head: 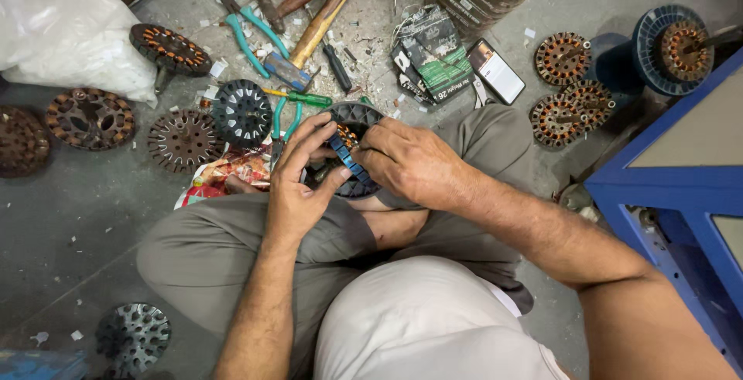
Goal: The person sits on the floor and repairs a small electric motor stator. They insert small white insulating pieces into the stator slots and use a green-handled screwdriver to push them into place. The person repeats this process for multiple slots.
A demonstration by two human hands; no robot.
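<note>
Concrete floor [70, 225] strewn with stators, pliers, hammers. I am cradling black stator [352, 117] above lap, left hand [298, 186] clamping near rim; right hand [410, 163] pinching blue strip [344, 155] lying diagonally across core, between both thumbs.

Pliers [285, 117] and stators [184, 140] crowding ahead

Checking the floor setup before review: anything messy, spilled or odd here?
Yes. White scraps litter the concrete floor among the hammers and pliers. Stator cores lie scattered loose. Both hands, left hand and right hand, hold a round stator.
</note>
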